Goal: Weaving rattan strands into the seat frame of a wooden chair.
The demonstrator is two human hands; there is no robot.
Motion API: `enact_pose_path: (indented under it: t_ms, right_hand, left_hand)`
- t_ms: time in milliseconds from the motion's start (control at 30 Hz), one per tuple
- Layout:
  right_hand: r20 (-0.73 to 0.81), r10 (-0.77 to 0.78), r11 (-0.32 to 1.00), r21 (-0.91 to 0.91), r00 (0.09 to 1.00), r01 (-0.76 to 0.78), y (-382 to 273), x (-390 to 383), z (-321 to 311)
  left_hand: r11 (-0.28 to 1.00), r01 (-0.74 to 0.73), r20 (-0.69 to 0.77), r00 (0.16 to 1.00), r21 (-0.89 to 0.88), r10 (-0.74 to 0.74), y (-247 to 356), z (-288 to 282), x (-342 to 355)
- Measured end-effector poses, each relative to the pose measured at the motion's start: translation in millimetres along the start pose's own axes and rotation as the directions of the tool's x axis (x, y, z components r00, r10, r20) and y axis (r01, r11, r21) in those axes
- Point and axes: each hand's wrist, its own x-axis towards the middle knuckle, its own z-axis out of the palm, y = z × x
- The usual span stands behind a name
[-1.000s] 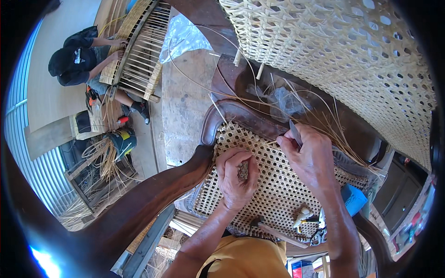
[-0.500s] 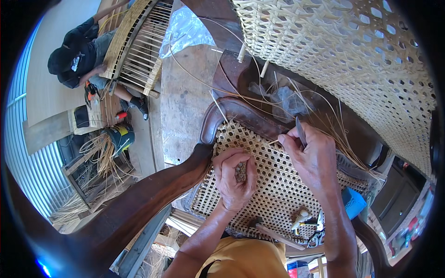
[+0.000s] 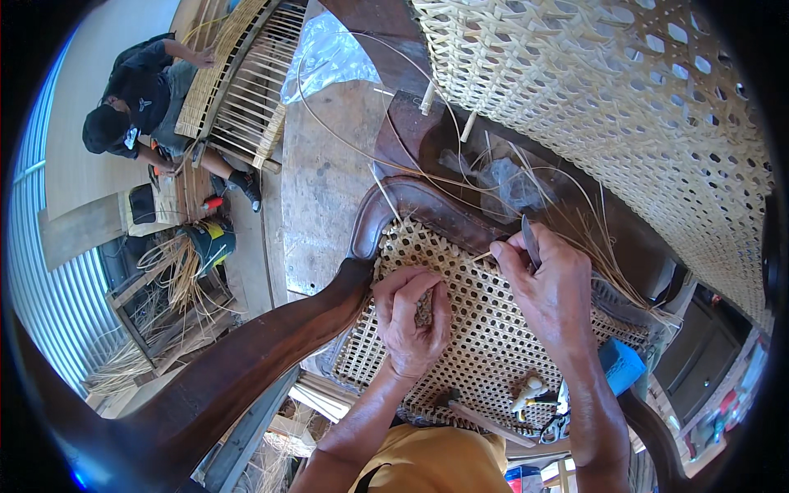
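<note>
The left hand (image 3: pixel 411 324) curls over the cane seat (image 3: pixel 477 341); I can't tell if it grips anything. The right hand (image 3: pixel 552 287), barely shifted, grasps a blade (image 3: pixel 529 238), fingertips (image 3: pixel 504 254) at a pale strip (image 3: pixel 482 256), so the seat looks little changed. Beyond, a co-worker (image 3: pixel 141 86) has shifted beside a slatted frame (image 3: pixel 222 85).

the cane seat (image 3: pixel 485 337) is a straw-coloured lattice, the armrest (image 3: pixel 267 349) dark brown.

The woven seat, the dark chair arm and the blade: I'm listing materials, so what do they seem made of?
Woven seat: probably natural cane, apparently unvarnished; pale strands cross around open holes.
Dark chair arm: likely wood, stained or varnished; brown with soft highlights.
Blade: looks like metal, dull grey; the right hand hides any handle.
</note>
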Motion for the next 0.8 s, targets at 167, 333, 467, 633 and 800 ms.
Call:
enact_pose_path:
  t_ms: [167, 333, 467, 633, 800]
  right_hand:
    - [0.007, 0.005, 1.000, 0.008, 1.000, -0.006, 1.2, 0.9, 0.3]
    - [0.062, 0.027, 1.000, 0.001, 0.998, -0.027, -1.9, 3.7, -5.6]
    - [0.101, 0.058, 0.998, 0.027, 0.993, -0.061, -2.7, 4.4, -6.5]
    - [0.104, 0.052, 0.998, 0.043, 0.993, -0.056, -0.8, 4.7, -8.4]
    - [0.097, 0.017, 0.999, 0.026, 0.995, -0.020, -0.2, 5.6, -8.3]
  left_hand:
    - [1.000, 0.015, 0.004, 1.000, 0.002, -0.015, 2.7, -0.1, 2.0]
    - [1.000, 0.025, 0.002, 1.000, 0.002, -0.025, 5.5, -1.4, 3.7]
    - [0.999, 0.037, -0.002, 0.999, 0.001, -0.037, 5.6, -1.8, 3.0]
    - [0.999, 0.035, 0.001, 0.999, -0.002, -0.035, 3.7, -0.6, 2.1]
    - [1.000, 0.007, 0.006, 1.000, 0.007, -0.007, 3.5, -1.4, 2.9]
